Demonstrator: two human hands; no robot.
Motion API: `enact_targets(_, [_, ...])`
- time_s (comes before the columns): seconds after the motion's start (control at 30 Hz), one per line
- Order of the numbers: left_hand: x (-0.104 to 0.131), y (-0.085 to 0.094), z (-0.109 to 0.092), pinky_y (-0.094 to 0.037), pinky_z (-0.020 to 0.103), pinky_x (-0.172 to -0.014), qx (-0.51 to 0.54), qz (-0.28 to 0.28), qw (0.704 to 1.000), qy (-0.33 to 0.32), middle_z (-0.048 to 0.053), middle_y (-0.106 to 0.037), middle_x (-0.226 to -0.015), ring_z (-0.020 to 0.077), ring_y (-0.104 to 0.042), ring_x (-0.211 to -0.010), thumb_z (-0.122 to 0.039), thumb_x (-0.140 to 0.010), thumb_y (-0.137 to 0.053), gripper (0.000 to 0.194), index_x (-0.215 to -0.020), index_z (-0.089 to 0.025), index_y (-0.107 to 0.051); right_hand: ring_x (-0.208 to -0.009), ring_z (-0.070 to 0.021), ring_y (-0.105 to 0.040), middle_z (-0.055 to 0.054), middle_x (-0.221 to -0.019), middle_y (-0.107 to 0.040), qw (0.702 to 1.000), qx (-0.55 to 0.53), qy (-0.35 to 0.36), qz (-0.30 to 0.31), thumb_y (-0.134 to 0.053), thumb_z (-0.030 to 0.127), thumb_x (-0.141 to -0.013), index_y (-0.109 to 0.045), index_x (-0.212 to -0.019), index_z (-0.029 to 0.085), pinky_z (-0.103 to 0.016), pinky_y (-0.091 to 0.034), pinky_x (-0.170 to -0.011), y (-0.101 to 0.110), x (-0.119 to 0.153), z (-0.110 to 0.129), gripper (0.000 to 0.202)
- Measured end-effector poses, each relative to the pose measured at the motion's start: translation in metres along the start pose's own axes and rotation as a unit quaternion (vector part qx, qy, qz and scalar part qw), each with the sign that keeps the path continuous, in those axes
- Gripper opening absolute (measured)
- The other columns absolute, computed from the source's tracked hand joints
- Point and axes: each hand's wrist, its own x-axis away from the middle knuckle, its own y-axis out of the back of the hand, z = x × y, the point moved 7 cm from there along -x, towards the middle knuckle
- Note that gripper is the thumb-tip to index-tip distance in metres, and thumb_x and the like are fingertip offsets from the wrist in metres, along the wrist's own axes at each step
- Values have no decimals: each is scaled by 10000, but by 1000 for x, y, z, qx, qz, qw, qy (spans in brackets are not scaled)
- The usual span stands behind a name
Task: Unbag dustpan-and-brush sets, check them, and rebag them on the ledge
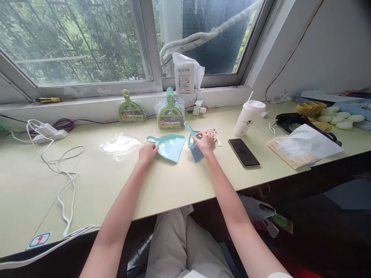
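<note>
A small turquoise dustpan [171, 146] lies on the pale table, its handle pointing left. My left hand [148, 153] is closed at the dustpan's near left edge, by the handle. To the right of it is a small brush [196, 151] with a turquoise handle and grey bristles, which point toward me. My right hand [206, 142] pinches the brush at its right side. Partly behind that hand lies a colourful printed card [216, 137]. A crumpled clear plastic wrapper [120, 146] rests left of the dustpan.
Wrapped green dustpan sets [171, 116] and another set [131, 112] stand by the sill. On the right are a white cup [248, 119] with a straw, a phone [244, 153] and a tissue pack [292, 148]. White cables [68, 173] trail across the left side.
</note>
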Motion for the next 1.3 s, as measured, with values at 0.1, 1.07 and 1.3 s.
enact_targets(0.1, [13, -21, -42, -384, 283, -667, 96, 106, 983, -119, 62, -683, -811, 215, -608, -771, -460, -913, -464, 369, -729, -192, -640, -1164, -282, -510, -69, -1163, -644, 996, -32, 60, 60, -663, 410, -833, -738, -944, 274, -439, -332, -964, -15, 9, 19, 191])
enact_targets(1.07, [25, -20, -73, -477, 300, -704, -106, -63, 916, -381, 88, -667, -898, 193, -638, -759, -11, -859, -447, 347, -1027, -193, -691, -1022, -212, -649, -2, -964, -777, 948, -40, 246, 199, -658, 174, -820, -726, -889, 252, -387, -327, -971, -50, 35, 67, 125])
enact_targets(1.3, [26, -29, -72, -506, 316, -752, -36, -9, 938, -345, 125, -685, -910, 215, -664, -767, -4, -824, -440, 329, -979, -165, -682, -957, -196, -657, -32, -980, -754, 948, 9, 272, 166, -576, 23, -800, -681, -898, 216, -314, -399, -882, -54, 39, 70, 241])
